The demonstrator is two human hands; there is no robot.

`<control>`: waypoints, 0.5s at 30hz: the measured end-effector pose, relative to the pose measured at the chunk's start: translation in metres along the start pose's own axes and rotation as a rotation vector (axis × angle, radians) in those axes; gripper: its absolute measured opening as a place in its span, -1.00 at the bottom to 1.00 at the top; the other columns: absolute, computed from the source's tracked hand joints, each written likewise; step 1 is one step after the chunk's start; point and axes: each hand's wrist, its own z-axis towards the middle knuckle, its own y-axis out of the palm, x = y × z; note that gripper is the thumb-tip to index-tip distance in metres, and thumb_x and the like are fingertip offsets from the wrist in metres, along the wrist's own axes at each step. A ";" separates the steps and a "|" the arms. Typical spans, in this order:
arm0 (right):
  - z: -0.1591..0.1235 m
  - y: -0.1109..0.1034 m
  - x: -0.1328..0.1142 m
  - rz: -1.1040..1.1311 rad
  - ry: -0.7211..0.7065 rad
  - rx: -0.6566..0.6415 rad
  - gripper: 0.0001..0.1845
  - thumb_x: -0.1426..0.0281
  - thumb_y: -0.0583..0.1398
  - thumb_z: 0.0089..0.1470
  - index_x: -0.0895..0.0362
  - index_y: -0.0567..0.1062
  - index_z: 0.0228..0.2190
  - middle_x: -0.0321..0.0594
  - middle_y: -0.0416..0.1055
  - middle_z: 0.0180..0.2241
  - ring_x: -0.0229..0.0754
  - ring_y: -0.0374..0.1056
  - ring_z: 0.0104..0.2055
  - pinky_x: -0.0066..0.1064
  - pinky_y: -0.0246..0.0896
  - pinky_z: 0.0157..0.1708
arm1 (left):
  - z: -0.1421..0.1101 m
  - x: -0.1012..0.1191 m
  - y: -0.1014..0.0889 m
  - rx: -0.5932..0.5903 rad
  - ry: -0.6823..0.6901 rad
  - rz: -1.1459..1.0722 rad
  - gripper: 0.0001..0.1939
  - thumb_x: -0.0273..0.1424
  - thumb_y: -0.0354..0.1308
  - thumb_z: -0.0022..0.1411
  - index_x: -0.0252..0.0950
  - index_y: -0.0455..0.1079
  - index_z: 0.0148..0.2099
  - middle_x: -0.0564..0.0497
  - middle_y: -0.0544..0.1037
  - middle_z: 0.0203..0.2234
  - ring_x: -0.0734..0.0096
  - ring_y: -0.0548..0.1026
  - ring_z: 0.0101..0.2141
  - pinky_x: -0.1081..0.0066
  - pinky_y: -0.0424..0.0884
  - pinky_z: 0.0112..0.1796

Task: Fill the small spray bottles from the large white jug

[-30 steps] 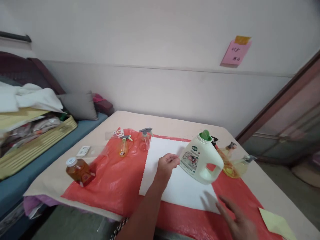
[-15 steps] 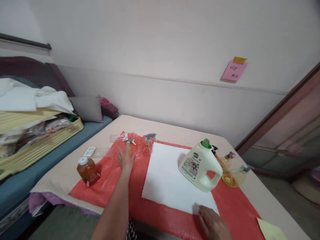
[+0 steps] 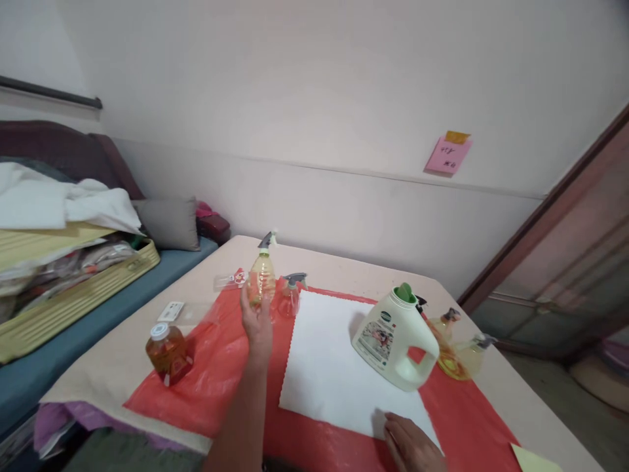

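Note:
My left hand (image 3: 258,331) is wrapped round the lower part of a clear spray bottle (image 3: 262,272) with a dark trigger head, holding it upright and raised above the red sheet. Just right of it stands a smaller clear spray bottle (image 3: 289,300) with a grey head. My right hand (image 3: 413,444) lies at the front edge of the white cloth (image 3: 329,367), fingers extended, holding nothing. On that cloth stands a pale green jug (image 3: 393,337) with a green spout insert and a side handle.
A jar of amber liquid (image 3: 168,351) stands at the left of the red plastic sheet (image 3: 211,387). More spray bottles (image 3: 464,357) stand right of the jug. A small white box (image 3: 171,311) lies at left. The table (image 3: 373,275) meets the wall behind.
My left hand has taken hold of the spray bottle and lifted it from the sheet, turning it upright. My right hand stays by the cloth's front edge. The view has tilted slightly upward.

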 end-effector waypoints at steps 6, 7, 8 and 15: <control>0.063 -0.010 -0.038 0.449 0.416 0.059 -0.60 -0.02 0.21 0.14 0.00 0.64 -0.22 -0.09 0.63 -0.14 0.08 0.57 -0.09 -0.10 0.53 -0.07 | -0.068 0.039 0.022 -0.267 0.032 -0.557 -0.33 -0.11 0.19 0.31 -0.15 0.15 0.38 -0.15 0.26 0.37 0.11 0.27 0.32 0.27 0.32 0.21; 0.080 -0.012 -0.047 0.590 0.499 0.040 -0.56 -0.03 0.24 0.11 0.00 0.61 -0.15 -0.07 0.62 -0.10 0.09 0.55 -0.04 -0.07 0.50 -0.01 | -0.078 0.041 0.027 -0.328 0.028 -0.577 -0.32 -0.13 0.21 0.29 -0.17 0.16 0.37 -0.16 0.23 0.38 0.10 0.23 0.34 0.27 0.31 0.22; 0.096 -0.014 -0.055 0.739 0.561 0.059 -0.51 -0.04 0.27 0.07 0.02 0.58 -0.10 -0.04 0.59 -0.04 0.10 0.52 0.03 -0.04 0.44 0.07 | -0.088 0.042 0.032 -0.394 0.024 -0.591 -0.31 -0.14 0.22 0.28 -0.18 0.15 0.38 -0.18 0.20 0.39 0.08 0.21 0.35 0.25 0.30 0.22; 0.153 -0.022 -0.071 1.571 0.596 0.326 -0.07 -0.07 0.33 -0.03 -0.10 0.14 0.27 -0.03 0.22 0.33 0.11 0.26 0.31 0.06 0.22 0.25 | -0.140 0.037 0.051 -0.828 0.158 -0.351 -0.22 -0.23 0.34 0.19 -0.16 0.18 0.40 -0.20 0.25 0.37 -0.01 0.19 0.36 0.07 0.10 0.33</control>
